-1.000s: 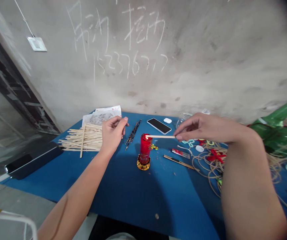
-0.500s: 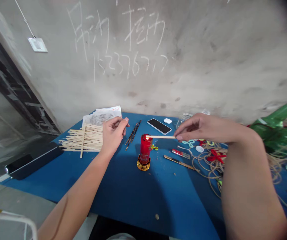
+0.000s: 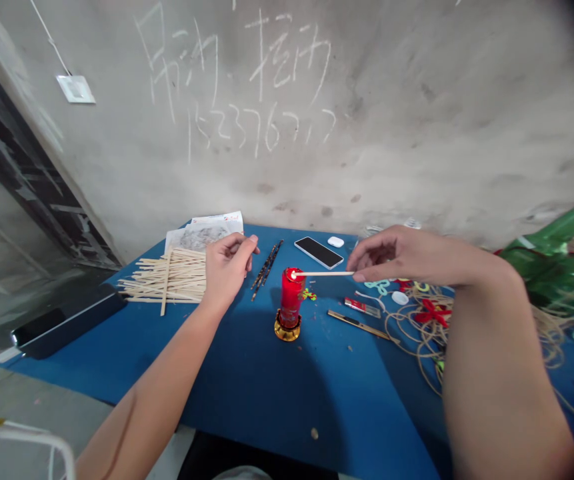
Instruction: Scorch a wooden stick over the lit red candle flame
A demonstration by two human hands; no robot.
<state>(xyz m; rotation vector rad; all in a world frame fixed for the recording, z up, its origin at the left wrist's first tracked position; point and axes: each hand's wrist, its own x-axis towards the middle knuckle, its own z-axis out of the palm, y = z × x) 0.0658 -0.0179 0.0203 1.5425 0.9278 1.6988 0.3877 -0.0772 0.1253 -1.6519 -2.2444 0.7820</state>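
A: What is the right hand (image 3: 397, 253) doing?

B: Pinching the right end of a thin, pale, flat wooden stick (image 3: 324, 273) between thumb and fingers.

A: And the left hand (image 3: 227, 261)?

B: Loosely curled, thumb uppermost; I can't tell whether the fingers close on anything.

A: How does the stick lie?

B: Roughly level, its long axis running sideways, leftward from the right hand. Its far tip meets the small bright flame (image 3: 293, 275) atop an upright red cylindrical candle (image 3: 291, 300) on a gold-coloured base (image 3: 287, 329).

A: Which hand is nearer the stick?

B: The right, since it grips it; the left is apart, across the candle.

A: Further out?

B: Beside the left hand, a heap of pale wooden sticks (image 3: 181, 283); beyond the candle, a dark-screened, light-edged phone (image 3: 319, 252), all on a blue tabletop (image 3: 261, 393).
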